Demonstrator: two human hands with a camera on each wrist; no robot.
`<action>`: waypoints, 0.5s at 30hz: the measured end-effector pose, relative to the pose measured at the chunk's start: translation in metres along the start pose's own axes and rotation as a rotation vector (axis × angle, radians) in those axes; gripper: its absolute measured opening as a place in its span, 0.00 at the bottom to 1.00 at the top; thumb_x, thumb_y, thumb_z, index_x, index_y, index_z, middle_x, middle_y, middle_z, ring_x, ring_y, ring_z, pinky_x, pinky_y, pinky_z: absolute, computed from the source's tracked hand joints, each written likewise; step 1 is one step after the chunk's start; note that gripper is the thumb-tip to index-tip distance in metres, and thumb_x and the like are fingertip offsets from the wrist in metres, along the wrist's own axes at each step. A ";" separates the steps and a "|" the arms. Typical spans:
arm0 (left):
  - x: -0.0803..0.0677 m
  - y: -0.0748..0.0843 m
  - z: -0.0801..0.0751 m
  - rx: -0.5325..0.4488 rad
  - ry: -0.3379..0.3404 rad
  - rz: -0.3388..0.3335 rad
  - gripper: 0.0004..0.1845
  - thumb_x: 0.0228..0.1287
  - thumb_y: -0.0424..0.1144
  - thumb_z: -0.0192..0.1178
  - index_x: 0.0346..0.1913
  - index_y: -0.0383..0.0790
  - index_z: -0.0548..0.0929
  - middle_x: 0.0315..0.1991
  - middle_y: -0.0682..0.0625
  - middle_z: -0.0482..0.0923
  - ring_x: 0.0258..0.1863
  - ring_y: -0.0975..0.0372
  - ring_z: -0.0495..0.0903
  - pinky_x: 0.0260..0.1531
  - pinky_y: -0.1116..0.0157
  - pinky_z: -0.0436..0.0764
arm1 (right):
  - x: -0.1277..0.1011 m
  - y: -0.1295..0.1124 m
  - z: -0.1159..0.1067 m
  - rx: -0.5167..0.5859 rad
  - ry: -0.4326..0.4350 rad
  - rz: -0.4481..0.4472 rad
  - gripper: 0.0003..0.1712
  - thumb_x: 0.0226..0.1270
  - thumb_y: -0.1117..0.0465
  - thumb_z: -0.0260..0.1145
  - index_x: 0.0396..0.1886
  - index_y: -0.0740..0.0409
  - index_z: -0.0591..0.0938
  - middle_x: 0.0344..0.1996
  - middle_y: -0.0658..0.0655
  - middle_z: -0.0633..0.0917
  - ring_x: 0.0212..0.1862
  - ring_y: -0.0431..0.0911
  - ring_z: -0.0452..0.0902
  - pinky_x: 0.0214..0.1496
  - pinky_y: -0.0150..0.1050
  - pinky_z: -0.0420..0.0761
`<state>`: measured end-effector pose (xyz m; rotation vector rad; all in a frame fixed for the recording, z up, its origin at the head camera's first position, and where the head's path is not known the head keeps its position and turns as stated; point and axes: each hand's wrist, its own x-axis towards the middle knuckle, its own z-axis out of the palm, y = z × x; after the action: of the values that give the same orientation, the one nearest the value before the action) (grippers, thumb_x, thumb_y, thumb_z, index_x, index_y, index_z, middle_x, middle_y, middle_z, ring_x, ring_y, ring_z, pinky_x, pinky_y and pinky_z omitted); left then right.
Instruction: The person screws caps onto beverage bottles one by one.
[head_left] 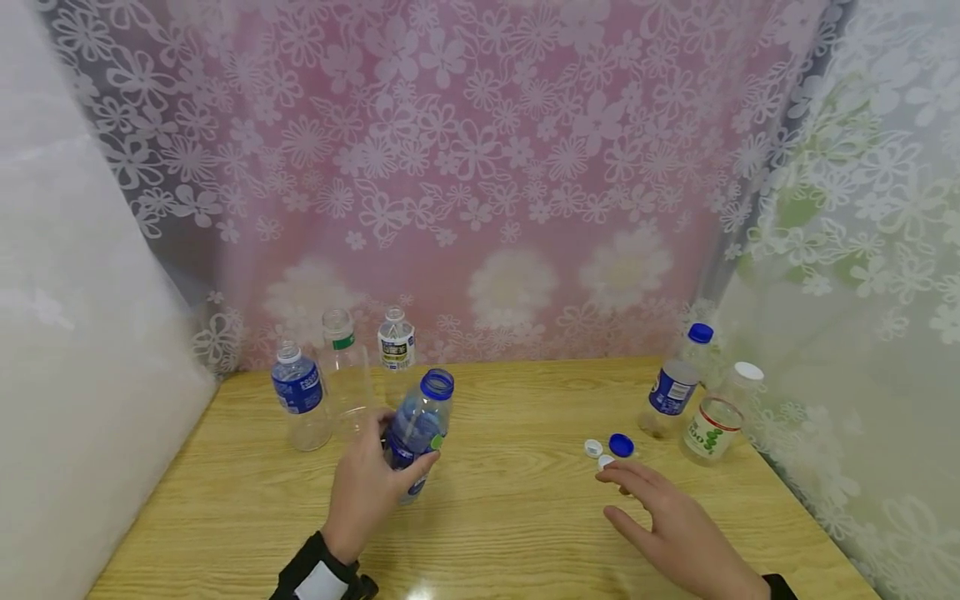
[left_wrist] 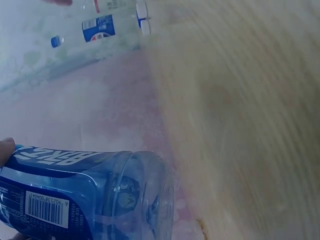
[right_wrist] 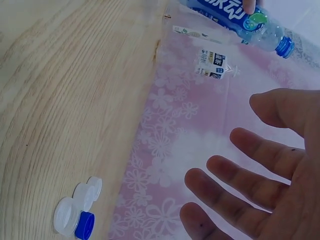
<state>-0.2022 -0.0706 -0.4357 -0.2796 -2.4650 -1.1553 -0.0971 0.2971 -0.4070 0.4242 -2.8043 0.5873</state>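
My left hand point(head_left: 371, 479) grips a blue-tinted plastic bottle point(head_left: 412, 425) with a blue label and a blue neck, tilted a little. The left wrist view shows the same bottle point(left_wrist: 130, 195) close up, its base apart from the table. On the right, my right hand point(head_left: 671, 529) holds nothing; its fingers are spread and slightly bent in the right wrist view. Just beyond its fingertips lie several loose caps: a blue cap point(head_left: 621, 445), a white cap point(head_left: 593, 448) and others, partly hidden by the fingers in the head view.
Three capless bottles stand at the back left: a blue-labelled bottle point(head_left: 300, 396), a clear bottle point(head_left: 347, 375) and a white-labelled bottle point(head_left: 396, 346). At the right edge stand a blue-capped bottle point(head_left: 672, 387) and a white-capped bottle point(head_left: 716, 421). A floral curtain point(head_left: 480, 183) hangs behind the wooden table point(head_left: 510, 533).
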 end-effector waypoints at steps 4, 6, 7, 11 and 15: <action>-0.011 0.006 0.002 0.013 -0.030 0.000 0.45 0.47 0.58 0.79 0.64 0.43 0.70 0.50 0.44 0.84 0.46 0.54 0.87 0.42 0.53 0.85 | 0.004 0.003 0.001 0.008 -0.005 0.011 0.19 0.72 0.45 0.65 0.60 0.37 0.80 0.63 0.50 0.79 0.56 0.47 0.82 0.48 0.37 0.84; -0.015 0.009 0.001 0.025 -0.041 -0.003 0.46 0.47 0.58 0.79 0.66 0.44 0.70 0.51 0.45 0.84 0.47 0.55 0.86 0.43 0.53 0.85 | 0.005 0.004 0.003 0.010 -0.001 0.009 0.18 0.72 0.46 0.65 0.59 0.38 0.80 0.63 0.49 0.80 0.57 0.46 0.82 0.48 0.36 0.84; -0.016 0.011 0.000 0.032 -0.044 0.000 0.46 0.47 0.59 0.78 0.67 0.45 0.70 0.51 0.45 0.84 0.47 0.56 0.86 0.43 0.54 0.84 | 0.006 0.004 0.003 0.012 0.002 0.009 0.18 0.72 0.46 0.65 0.59 0.38 0.80 0.62 0.49 0.80 0.57 0.46 0.81 0.48 0.37 0.84; -0.022 0.015 -0.003 0.057 -0.052 0.010 0.46 0.47 0.61 0.77 0.67 0.44 0.71 0.51 0.47 0.84 0.46 0.57 0.85 0.44 0.54 0.84 | 0.007 0.005 0.006 0.004 0.010 0.009 0.18 0.71 0.47 0.67 0.58 0.38 0.81 0.62 0.48 0.80 0.57 0.46 0.82 0.48 0.36 0.84; -0.029 0.018 -0.006 0.061 -0.054 0.038 0.45 0.46 0.64 0.76 0.65 0.46 0.73 0.49 0.50 0.83 0.45 0.62 0.84 0.42 0.58 0.84 | 0.009 0.007 0.007 0.000 0.013 0.004 0.19 0.70 0.49 0.68 0.59 0.38 0.80 0.62 0.47 0.80 0.57 0.45 0.81 0.49 0.36 0.83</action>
<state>-0.1682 -0.0640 -0.4322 -0.3420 -2.5252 -1.0682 -0.1087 0.2981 -0.4132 0.4130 -2.7936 0.5884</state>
